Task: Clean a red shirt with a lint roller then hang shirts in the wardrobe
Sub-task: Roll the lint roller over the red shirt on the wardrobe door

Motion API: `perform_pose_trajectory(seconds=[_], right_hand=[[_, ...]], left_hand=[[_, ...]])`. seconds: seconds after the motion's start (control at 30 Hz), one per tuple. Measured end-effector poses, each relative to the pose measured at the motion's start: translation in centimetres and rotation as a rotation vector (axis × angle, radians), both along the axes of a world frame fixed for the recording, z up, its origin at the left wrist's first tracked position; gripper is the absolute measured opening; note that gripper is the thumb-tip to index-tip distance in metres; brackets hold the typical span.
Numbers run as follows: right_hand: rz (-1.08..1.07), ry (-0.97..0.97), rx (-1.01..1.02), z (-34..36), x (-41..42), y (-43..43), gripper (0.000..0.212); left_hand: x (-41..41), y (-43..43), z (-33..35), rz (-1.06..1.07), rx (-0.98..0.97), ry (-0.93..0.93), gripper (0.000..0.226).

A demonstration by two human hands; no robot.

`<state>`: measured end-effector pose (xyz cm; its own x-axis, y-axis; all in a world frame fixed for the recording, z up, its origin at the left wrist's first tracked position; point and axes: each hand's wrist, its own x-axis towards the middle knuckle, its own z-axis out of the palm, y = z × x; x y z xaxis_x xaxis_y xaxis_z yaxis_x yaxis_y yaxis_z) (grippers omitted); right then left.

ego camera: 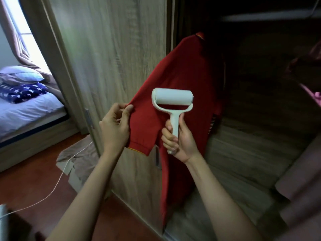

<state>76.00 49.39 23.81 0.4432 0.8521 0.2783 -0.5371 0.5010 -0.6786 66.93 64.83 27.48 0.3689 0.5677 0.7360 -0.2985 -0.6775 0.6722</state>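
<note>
A red shirt (pixel 184 73) hangs at the open edge of the wardrobe (pixel 107 49), its collar up in the dark. My left hand (pixel 115 126) pinches the edge of the shirt's sleeve and holds it stretched out to the left. My right hand (pixel 178 141) grips the handle of a white lint roller (pixel 172 100). The roller's drum lies against the red sleeve, just right of my left thumb. The hanger is hidden in shadow.
A wooden sliding door stands behind the sleeve. The wardrobe's dark interior (pixel 260 84) is to the right, with pink clothing (pixel 311 94) at its edge. A bed (pixel 29 108) with pillows sits at left. A white cable (pixel 57 185) crosses the red-brown floor.
</note>
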Motion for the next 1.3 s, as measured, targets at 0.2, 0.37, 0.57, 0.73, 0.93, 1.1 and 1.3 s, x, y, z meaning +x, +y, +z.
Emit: perform_pose_trajectory(seconds=[0.2,0.37,0.57,0.73,0.93,1.1,1.3], right_hand=[[0.065,0.036,-0.065,-5.4,-2.1,3.0,0.051],[0.085,-0.034,-0.054,-0.8,-1.0,3.7,0.055],[0.083,-0.028,-0.087,-3.9,-1.9,4.3,0.051],[0.054,-0.095,-0.077,0.8,-0.2,4.7,0.055],[0.073,0.012,-0.115,-4.8,-2.1,4.3,0.056],[-0.006,-0.148,-0.049,2.8,1.8,4.3,0.054],[-0.040,0.077,0.004,-4.4,0.0,2.5,0.053]], left_hand=[[-0.2,3.8,1.8,-0.183,-0.107,-0.031,0.011],[0.1,4.5,2.6,-0.291,-0.205,-0.041,0.018],[0.6,5.1,2.7,-0.361,-0.292,-0.058,0.019],[0.9,5.2,2.6,-0.366,-0.319,-0.061,0.018],[0.8,5.2,2.8,-0.351,-0.331,-0.069,0.018],[0.9,5.0,3.3,-0.356,-0.324,-0.074,0.018],[0.7,5.3,3.0,-0.359,-0.276,-0.068,0.015]])
